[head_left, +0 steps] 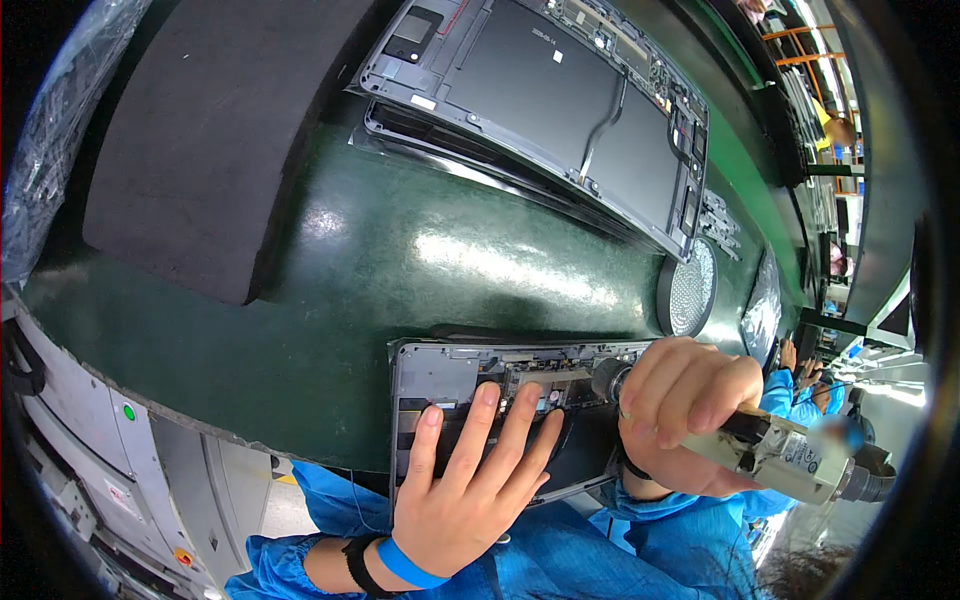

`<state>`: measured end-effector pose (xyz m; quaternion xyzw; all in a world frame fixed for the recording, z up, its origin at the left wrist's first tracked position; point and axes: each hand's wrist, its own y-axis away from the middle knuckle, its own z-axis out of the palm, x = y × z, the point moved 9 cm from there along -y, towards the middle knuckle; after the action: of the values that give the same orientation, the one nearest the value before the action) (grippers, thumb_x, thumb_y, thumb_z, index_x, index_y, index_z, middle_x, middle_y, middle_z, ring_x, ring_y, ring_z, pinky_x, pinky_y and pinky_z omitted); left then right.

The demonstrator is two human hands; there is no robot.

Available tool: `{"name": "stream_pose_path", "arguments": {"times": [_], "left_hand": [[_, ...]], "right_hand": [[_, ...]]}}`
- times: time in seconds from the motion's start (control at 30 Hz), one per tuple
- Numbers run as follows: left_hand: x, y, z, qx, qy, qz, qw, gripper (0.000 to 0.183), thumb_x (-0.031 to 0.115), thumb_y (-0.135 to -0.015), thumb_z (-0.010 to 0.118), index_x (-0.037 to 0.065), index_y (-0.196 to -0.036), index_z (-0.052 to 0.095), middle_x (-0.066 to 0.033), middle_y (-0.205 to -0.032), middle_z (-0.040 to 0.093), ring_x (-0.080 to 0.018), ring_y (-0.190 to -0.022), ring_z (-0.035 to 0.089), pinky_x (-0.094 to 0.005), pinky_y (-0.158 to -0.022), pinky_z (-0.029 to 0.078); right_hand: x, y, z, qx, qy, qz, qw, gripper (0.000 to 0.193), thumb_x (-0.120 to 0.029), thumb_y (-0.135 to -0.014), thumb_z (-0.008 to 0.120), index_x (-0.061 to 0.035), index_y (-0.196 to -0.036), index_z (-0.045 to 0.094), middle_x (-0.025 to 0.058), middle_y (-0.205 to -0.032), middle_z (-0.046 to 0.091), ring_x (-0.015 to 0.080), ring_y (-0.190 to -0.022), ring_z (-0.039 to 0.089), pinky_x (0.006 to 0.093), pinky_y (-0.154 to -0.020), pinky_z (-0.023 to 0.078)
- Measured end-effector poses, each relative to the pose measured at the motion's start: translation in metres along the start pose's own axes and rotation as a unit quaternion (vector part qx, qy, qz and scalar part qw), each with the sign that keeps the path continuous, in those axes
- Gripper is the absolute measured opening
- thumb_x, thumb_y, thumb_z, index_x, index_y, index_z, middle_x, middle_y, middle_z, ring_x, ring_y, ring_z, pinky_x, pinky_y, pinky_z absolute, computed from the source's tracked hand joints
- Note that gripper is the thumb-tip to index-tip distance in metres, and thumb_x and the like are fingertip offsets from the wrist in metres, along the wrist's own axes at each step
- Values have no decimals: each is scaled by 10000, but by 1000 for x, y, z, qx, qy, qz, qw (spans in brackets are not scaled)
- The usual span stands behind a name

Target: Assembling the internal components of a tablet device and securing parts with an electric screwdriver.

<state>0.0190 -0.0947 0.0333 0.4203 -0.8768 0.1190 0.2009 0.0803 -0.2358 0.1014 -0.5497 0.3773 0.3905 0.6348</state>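
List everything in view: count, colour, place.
Open device: one, grey, lower middle
Handheld tool: one, pale, lower right
Stacked devices: at least two, grey, top
Foam slab: one, dark, upper left
Round dish: one, dark, right
Metal parts: several, silver, right
Plastic film: several, clear, left, right
Table: one, green, centre
Cabinet panels: several, pale, left
Co-workers: several, blue or yellow, right
Sleeves: two, blue, bottom
Wristbands: three, blue and black, wrists
Left hand: one, bare, on device
Right hand: one, bare, around tool

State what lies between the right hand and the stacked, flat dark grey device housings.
In the head view, a round, black-sided dish of small silvery pieces lies on the green tabletop between the right hand and the stack.
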Motion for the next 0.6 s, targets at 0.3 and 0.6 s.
{"name": "stream_pose_path", "arguments": {"times": [0.3, 0.6], "left_hand": [[0, 1, 0, -8, 6, 0, 1000, 448, 448, -914, 559, 283, -1327, 609, -10, -1489, 475, -262, -1407, 393, -546, -1159, 246], [0, 1, 0, -3, 5, 4, 1000, 463, 450, -909, 558, 277, -1337, 602, -20, -1491, 473, -266, -1403, 399, -549, -1157, 243]], "right_hand": [[3, 1, -1, 26, -14, 11, 1000, 478, -502, -837, 707, -44, -767, 590, 65, -589, 602, 223, -476, 594, 377, -494, 518], [2, 1, 0, 20, -3, 14, 1000, 482, -508, -840, 700, -42, -782, 591, 70, -585, 598, 225, -472, 593, 368, -489, 518]]}}
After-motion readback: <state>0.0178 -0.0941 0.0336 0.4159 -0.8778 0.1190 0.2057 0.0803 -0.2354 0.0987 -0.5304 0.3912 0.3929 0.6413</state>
